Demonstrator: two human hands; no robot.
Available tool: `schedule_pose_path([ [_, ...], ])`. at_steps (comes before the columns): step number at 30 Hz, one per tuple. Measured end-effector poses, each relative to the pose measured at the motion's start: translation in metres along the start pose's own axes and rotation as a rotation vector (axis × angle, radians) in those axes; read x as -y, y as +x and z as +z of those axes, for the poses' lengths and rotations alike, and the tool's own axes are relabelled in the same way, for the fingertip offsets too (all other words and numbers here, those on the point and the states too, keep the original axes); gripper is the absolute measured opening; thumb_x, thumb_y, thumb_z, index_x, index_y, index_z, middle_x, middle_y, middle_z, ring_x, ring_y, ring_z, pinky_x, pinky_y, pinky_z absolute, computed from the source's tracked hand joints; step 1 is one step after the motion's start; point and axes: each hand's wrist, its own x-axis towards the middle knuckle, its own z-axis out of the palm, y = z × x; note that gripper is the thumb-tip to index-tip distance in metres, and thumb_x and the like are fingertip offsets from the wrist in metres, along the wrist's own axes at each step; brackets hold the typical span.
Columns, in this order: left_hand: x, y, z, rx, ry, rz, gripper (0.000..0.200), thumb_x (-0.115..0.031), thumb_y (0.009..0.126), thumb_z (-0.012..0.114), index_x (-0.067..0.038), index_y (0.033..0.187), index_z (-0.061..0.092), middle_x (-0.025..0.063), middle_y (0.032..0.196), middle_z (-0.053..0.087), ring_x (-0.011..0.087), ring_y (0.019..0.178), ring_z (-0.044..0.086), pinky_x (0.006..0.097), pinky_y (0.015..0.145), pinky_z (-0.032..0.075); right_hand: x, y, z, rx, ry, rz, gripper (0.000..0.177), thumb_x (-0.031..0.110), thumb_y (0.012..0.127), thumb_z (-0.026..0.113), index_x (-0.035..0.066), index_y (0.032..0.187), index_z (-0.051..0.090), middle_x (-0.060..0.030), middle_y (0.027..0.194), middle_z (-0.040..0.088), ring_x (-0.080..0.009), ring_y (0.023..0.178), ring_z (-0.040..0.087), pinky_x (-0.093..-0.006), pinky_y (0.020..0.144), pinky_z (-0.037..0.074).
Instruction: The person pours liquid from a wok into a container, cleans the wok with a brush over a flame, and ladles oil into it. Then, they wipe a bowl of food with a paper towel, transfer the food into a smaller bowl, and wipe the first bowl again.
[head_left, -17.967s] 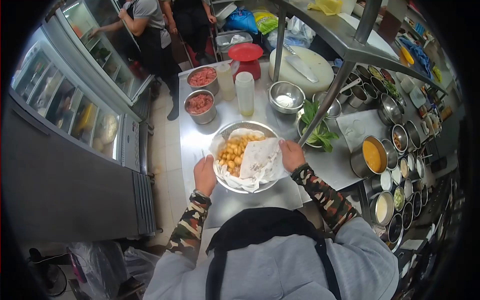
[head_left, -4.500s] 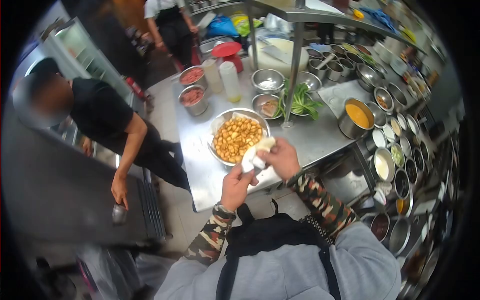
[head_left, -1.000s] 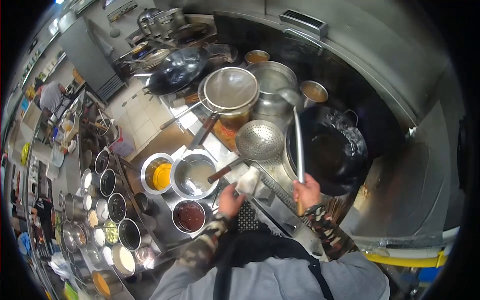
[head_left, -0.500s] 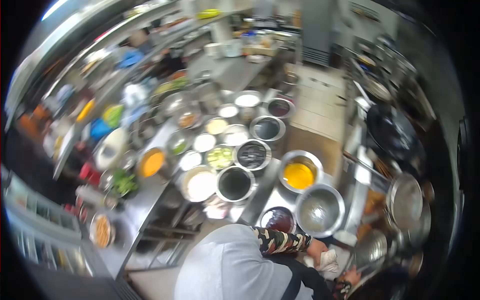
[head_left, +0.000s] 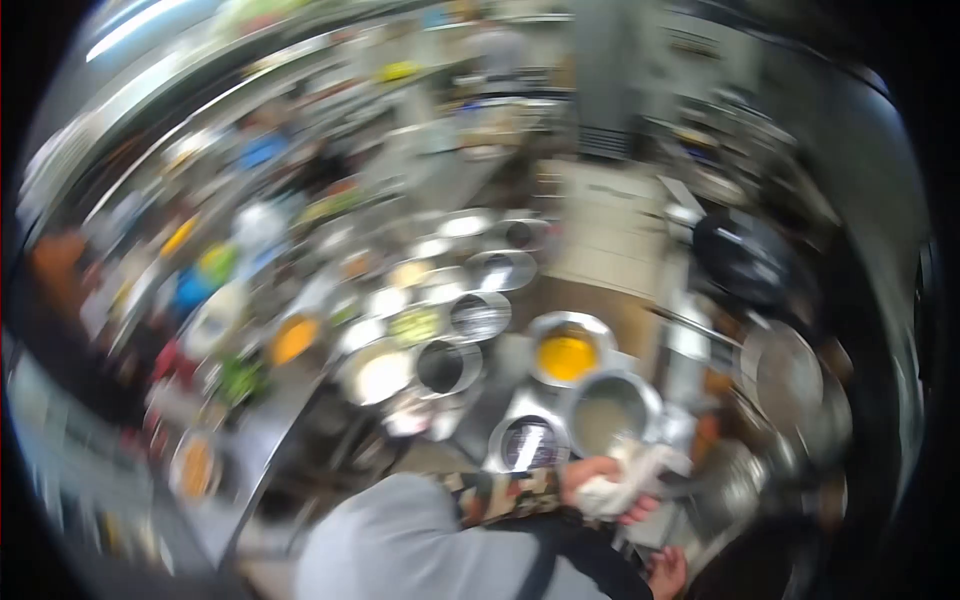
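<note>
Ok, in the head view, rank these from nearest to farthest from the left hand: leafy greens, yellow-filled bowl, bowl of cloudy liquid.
From the left hand:
1. Bowl of cloudy liquid: just above the hand in the picture.
2. Yellow-filled bowl: past that bowl, higher and slightly left.
3. Leafy greens: far over on the picture's left side, blurred.

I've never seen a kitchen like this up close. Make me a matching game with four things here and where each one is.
Things:
1. White cloth
2. Leafy greens
3. Bright yellow contents
4. Right hand

Places:
A. Near the picture's bottom edge
B. Inside a metal pot right of centre
C. Gripped by the left hand
D. Toward the picture's left side

Pairs: 1-C, 2-D, 3-B, 4-A
</note>
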Motion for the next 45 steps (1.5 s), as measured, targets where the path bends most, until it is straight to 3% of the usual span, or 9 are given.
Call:
schedule_pose_path([
  [2,0.003,0.002,-0.024,0.007,0.0,-0.179,0.067,-0.026,0.085,0.05,0.008,0.138,0.026,0.0277,0.135,0.043,0.0383,0.115,0.053,0.049,0.104,0.037,0.023,-0.037,-0.038,-0.109,0.343,0.803,0.025,0.006,0.086,0.063,-0.003,0.108,0.057,-0.0044,0.082,0.06,-0.0145,0.07,0.058,-0.0276,0.059,0.049],
  [7,0.046,0.07,0.013,-0.102,0.135,-0.273,0.06,-0.037,0.084,0.062,0.002,0.126,0.044,0.011,0.086,0.056,0.0245,0.074,0.057,0.0382,0.072,0.048,0.011,-0.193,-0.109,-0.709,-0.55,0.804,0.033,0.01,0.075,0.066,0.008,0.108,0.065,-0.012,0.085,0.064,-0.0234,0.081,0.062,-0.0338,0.075,0.05],
  [15,0.145,0.161,-0.043,-0.39,0.309,-0.82,0.046,-0.039,0.083,0.042,-0.006,0.111,0.056,0.0111,0.097,0.062,0.03,0.087,0.061,0.049,0.083,0.047,0.089,-0.243,-0.083,-0.358,-0.727,1.682,0.08,0.038,0.076,0.065,-0.007,0.134,0.032,-0.0285,0.118,0.049,-0.0388,0.106,0.056,-0.042,0.091,0.046],
  [20,0.159,0.206,-0.003,-0.418,0.438,-1.059,0.045,-0.04,0.083,0.039,-0.008,0.109,0.058,0.0142,0.105,0.06,0.0359,0.096,0.057,0.0606,0.095,0.038,0.13,-0.231,-0.09,-0.814,-0.106,1.518,0.045,0.034,0.077,0.066,-0.005,0.099,0.065,-0.0225,0.094,0.067,-0.0326,0.089,0.065,-0.0322,0.079,0.05],
  [27,0.207,0.269,-0.093,-0.205,0.512,-1.151,0.013,-0.021,0.079,0.059,-0.01,0.085,0.062,0.0072,0.081,0.063,0.0241,0.081,0.059,0.0423,0.074,0.047,0.225,-0.167,-0.133,-1.014,0.686,0.791,0.054,0.0,0.08,0.064,0.001,0.128,0.041,-0.0096,0.109,0.055,-0.0218,0.095,0.059,-0.0412,0.081,0.054],
  [31,0.219,0.257,-0.125,0.554,1.716,-0.572,0.021,-0.01,0.066,0.074,-0.009,0.083,0.063,0.0069,0.076,0.063,0.022,0.073,0.062,0.0319,0.065,0.049,0.219,-0.105,-0.22,-0.719,0.143,0.71,0.05,0.005,0.081,0.066,0.003,0.127,0.047,-0.0092,0.103,0.059,-0.0252,0.101,0.061,-0.0395,0.083,0.053],
  [35,0.205,0.25,-0.116,0.279,2.195,-0.394,0.047,-0.009,0.05,0.082,-0.009,0.093,0.061,0.0155,0.082,0.066,0.0331,0.086,0.065,0.0395,0.072,0.051,0.227,-0.03,-0.249,-0.189,-1.114,0.875,0.057,0.021,0.077,0.069,0.008,0.129,0.051,-0.0158,0.108,0.062,-0.0301,0.101,0.061,-0.0374,0.088,0.048],
  [40,0.204,0.24,-0.073,0.035,2.141,-0.307,0.012,-0.016,0.08,0.056,-0.011,0.084,0.067,0.0173,0.078,0.066,0.0345,0.077,0.066,0.0433,0.067,0.051,0.024,0.018,-0.273,0.468,-1.096,1.096,0.04,0.025,0.071,0.063,0.022,0.11,0.067,-0.0151,0.099,0.067,-0.0335,0.093,0.064,-0.0407,0.084,0.05],
  [45,0.214,0.242,-0.104,0.13,2.248,-0.242,0.018,-0.019,0.08,0.054,-0.009,0.086,0.068,0.02,0.08,0.066,0.0353,0.078,0.066,0.0449,0.07,0.05,-0.065,0.061,-0.252,-0.16,-0.885,0.944,0.05,0.02,0.069,0.067,0.015,0.118,0.062,-0.0177,0.099,0.067,-0.0339,0.092,0.065,-0.0372,0.08,0.05],
])
